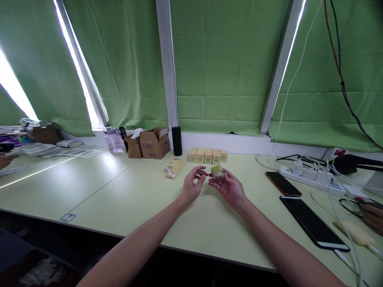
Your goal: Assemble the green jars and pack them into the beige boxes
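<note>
My right hand (229, 189) holds a small clear bottle (216, 172) with yellow-green in it, fingers underneath and around its side. Just left of it, my left hand (193, 184) is half curled, with thumb and fingers apart and nothing between them. Beyond the bottle stands a row of several small tan boxes (200, 155) with green labels. An opened, flattened carton (173, 168) of the same tan colour lies on the table behind my left hand.
A pale table (125, 207) spans the view. At its back stand cardboard boxes (154, 144), a black cylinder (176, 141) and a lilac water bottle (113, 140). To the right lie a phone (283, 183), a tablet (314, 222) and a power strip (311, 180) with tangled cables. Another person's hand (6, 160) shows far left.
</note>
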Available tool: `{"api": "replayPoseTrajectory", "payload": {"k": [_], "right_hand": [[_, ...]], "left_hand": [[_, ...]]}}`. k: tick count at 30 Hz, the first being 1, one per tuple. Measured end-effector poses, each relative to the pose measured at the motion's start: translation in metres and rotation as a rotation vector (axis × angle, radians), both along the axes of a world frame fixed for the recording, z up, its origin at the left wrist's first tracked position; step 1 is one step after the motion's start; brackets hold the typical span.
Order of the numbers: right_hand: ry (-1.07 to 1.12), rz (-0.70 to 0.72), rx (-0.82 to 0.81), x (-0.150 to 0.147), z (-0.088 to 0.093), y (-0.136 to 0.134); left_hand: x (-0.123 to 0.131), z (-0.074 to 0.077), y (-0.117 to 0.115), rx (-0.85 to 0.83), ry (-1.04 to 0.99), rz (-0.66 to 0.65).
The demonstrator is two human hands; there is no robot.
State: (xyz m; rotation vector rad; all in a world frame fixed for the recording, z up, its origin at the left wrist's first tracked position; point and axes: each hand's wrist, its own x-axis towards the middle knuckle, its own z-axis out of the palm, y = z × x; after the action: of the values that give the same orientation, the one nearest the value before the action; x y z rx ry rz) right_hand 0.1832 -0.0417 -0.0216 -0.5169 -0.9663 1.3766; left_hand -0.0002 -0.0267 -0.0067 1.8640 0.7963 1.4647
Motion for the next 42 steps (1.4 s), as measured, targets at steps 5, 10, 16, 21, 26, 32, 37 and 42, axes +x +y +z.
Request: {"api": "replayPoseTrajectory", "payload": {"k": [5, 10, 16, 21, 26, 32, 37, 42], "right_hand": [[0.026, -0.048, -0.031, -0.002, 0.004, -0.003], [-0.067, -0.182, 0.012, -0.005, 0.008, -0.009], [-0.225, -0.353, 0.126, -0.007, 0.009, -0.012], [-0.280, -0.357, 0.154, -0.008, 0.008, -0.011], [-0.307, -0.349, 0.167, -0.008, 0.004, -0.006], [-0.320, -0.324, 0.155, -0.007, -0.001, -0.001], [-0.395, -0.487, 0.139, -0.002, -0.006, 0.003], [-0.453, -0.601, 0.069, 0.005, -0.014, 0.012]], "left_hand": [[0.001, -0.001, 0.001, -0.032, 0.021, -0.005], [0.001, -0.004, 0.005, -0.083, 0.020, -0.049], [0.000, -0.007, 0.009, -0.151, -0.020, -0.145], [0.001, -0.010, 0.013, -0.164, -0.034, -0.196], [0.001, -0.014, 0.017, -0.167, -0.049, -0.176], [0.001, -0.014, 0.017, -0.144, 0.027, -0.120], [-0.002, -0.018, 0.013, -0.036, 0.227, 0.084], [-0.007, -0.021, 0.009, 0.027, 0.402, 0.106]]}}
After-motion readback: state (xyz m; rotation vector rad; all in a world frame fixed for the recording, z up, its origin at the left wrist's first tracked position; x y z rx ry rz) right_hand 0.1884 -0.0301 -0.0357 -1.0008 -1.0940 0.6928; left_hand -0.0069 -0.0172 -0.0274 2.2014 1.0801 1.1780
